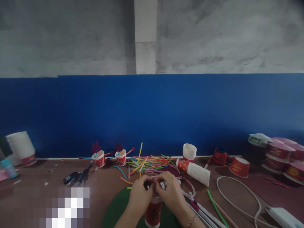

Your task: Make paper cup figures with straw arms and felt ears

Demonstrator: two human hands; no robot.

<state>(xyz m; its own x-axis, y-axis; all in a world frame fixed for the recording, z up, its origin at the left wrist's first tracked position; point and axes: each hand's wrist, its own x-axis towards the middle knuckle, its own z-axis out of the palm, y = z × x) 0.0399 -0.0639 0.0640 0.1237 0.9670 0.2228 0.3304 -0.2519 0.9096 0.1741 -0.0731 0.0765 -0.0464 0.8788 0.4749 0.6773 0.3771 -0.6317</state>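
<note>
Near the bottom centre, my left hand point(142, 195) and my right hand point(169, 190) meet above a red paper cup point(154, 212). The fingers of both are bent and pinched together over the cup's top. What they pinch is too small and dim to make out. The cup stands over a round green mat point(120, 207). A bracelet is on my right wrist. Just behind the hands lies a pile of coloured sticks point(147, 164).
Two decorated cups point(99, 160) stand behind left. Dark tools point(77, 178) lie at left, beside a pixelated patch. Stacked white cups point(21, 147) are far left. To the right are a lying cup stack point(196, 171), a white cable point(239, 179) and red tubs point(280, 152).
</note>
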